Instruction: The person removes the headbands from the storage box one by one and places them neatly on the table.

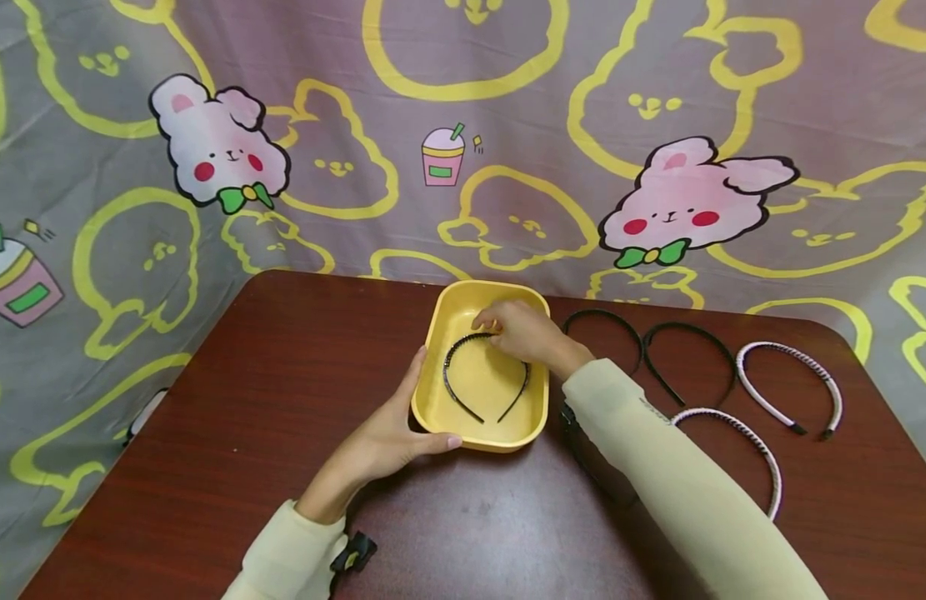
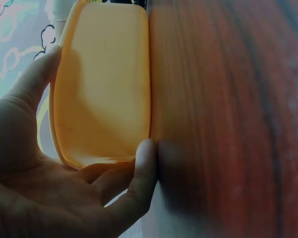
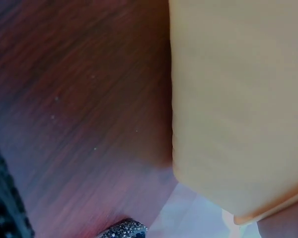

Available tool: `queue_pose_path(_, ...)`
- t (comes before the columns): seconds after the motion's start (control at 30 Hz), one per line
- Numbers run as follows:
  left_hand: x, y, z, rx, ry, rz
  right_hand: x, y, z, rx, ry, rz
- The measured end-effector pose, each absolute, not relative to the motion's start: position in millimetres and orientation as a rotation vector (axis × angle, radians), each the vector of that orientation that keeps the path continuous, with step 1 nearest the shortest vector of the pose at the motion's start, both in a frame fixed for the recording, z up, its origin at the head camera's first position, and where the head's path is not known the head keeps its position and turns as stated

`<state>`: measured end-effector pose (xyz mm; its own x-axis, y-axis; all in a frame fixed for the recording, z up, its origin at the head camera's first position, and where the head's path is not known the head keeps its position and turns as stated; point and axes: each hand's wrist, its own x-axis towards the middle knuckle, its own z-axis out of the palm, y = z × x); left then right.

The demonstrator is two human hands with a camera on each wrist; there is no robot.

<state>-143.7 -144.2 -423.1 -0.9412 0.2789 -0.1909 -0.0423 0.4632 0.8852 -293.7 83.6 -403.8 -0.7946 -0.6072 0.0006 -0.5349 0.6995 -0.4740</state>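
A yellow rectangular box (image 1: pixel 483 439) stands on the table, its open top facing up. My left hand (image 1: pixel 383 442) grips its near left corner, thumb towards the near rim; in the left wrist view the fingers (image 2: pixel 145 158) bend around the box's wall (image 2: pixel 104 79). Inside the box lies a black headband (image 1: pixel 446 379), its two ends towards me. My right hand (image 1: pixel 524 332) reaches over the right rim and pinches the top of this headband; the fingertips are partly hidden. In the right wrist view the box's outer wall (image 3: pixel 238 99) hides the hand's work.
Right of the box lie two black headbands (image 1: pixel 601 313) (image 1: pixel 691 327) and two white headbands with dark wrapping (image 1: pixel 802 360) (image 1: pixel 766 454). Another dark headband (image 1: pixel 575 429) is partly covered by the right sleeve. A patterned curtain (image 1: pixel 508 125) hangs behind the brown table (image 1: pixel 282 375).
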Motion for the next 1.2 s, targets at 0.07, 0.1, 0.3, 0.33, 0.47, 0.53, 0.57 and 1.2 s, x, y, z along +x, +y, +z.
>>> queue_pose_path(0.07, -143.6, -144.4, -423.1, 0.200, 2.410, 1.466, -293.1, 83.1, -403.5, -0.914, 2.763, -0.660)
queue_pose_path(0.1, -143.6, -144.3, -423.1, 0.201, 2.412, 1.463, -292.7, 82.9, -403.2, -0.907, 2.770, -0.643)
queue_pose_path(0.3, -143.7, -144.3, -423.3, 0.195, 2.423, 1.450, -291.9, 81.5, -403.7, -0.854, 2.800, -0.599)
queue_pose_path(0.33, -143.6, -144.3, -423.2, 0.192, 2.424, 1.449, -292.0, 81.2, -404.5, -0.847, 2.806, -0.592)
queue_pose_path(0.47, -143.3, -144.1, -422.7, 0.189, 2.425, 1.442, -292.1, 81.1, -405.8, -0.834, 2.830, -0.545)
queue_pose_path(0.53, -143.2, -144.1, -422.2, 0.187, 2.424, 1.442, -291.5, 81.2, -405.7, -0.822, 2.839, -0.519)
queue_pose_path(0.57, -143.1, -144.0, -421.8, 0.190, 2.425, 1.443, -291.2, 81.5, -405.4, -0.822, 2.842, -0.507)
queue_pose_path(1.2, -144.2, -145.3, -422.0, 0.210, 2.426, 1.441, -293.3, 80.8, -408.0, -0.832, 2.852, -0.423)
